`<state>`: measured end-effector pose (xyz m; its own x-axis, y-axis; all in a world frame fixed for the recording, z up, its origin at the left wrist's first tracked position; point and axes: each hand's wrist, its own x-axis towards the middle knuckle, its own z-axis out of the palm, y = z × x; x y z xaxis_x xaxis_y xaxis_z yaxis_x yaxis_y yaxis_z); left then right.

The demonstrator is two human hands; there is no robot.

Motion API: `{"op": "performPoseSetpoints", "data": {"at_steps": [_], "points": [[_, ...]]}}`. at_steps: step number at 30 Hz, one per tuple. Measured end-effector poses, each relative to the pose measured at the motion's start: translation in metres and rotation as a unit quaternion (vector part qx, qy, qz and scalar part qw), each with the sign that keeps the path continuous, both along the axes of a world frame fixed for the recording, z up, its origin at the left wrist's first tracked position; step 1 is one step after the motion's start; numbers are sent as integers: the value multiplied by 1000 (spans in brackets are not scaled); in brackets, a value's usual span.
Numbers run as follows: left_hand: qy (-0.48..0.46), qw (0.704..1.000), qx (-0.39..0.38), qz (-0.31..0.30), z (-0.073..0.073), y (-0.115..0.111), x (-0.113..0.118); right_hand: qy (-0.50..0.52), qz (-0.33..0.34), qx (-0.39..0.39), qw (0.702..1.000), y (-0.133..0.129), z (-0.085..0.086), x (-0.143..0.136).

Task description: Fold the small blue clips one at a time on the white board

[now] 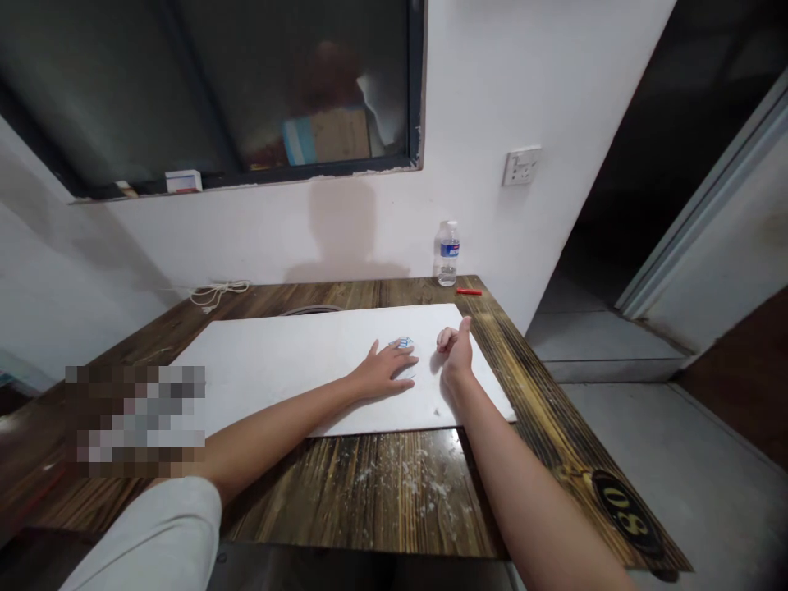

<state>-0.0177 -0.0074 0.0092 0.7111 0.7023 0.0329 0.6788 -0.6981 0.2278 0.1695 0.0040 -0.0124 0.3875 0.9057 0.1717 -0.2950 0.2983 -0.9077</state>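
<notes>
A large white board lies flat across the wooden table. My left hand rests palm down on it with the fingers spread. Beneath and beside those fingers, a small blue line drawing shows, partly covered. To the right, my right hand is on the board near its right end. Its fingers are curled in and the thumb points up; whatever might be inside the curl is hidden. A small grey speck sits on the board below this hand.
A water bottle stands at the table's back edge, beside a red pen-like stick. A white cord lies at the back left. White crumbs are scattered over the wooden table in front. A pixelated patch hides the left side.
</notes>
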Motion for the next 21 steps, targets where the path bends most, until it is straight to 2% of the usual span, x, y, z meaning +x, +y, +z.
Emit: {"op": "performPoseSetpoints", "data": {"at_steps": [3,6,9,12,16,18,21], "points": [[-59,996,20,-70,0,-8,-8,-58,-12,-45,997,3,-4,1],[-98,987,30,-120,1,-20,-30,-160,22,-71,984,3,-7,1],[-106,985,54,-122,5,-33,-56,-282,75,-57,955,1,-7,-2],[-83,992,83,-53,7,-42,-73,-422,77,-22,903,-3,-5,-5],[-18,996,74,43,3,-39,-73,-537,91,34,838,-11,0,-9],[19,997,44,67,-2,-32,-67,-555,122,54,821,-14,3,-11],[45,994,22,96,-8,-20,-57,-552,175,68,812,-18,6,-14]]}}
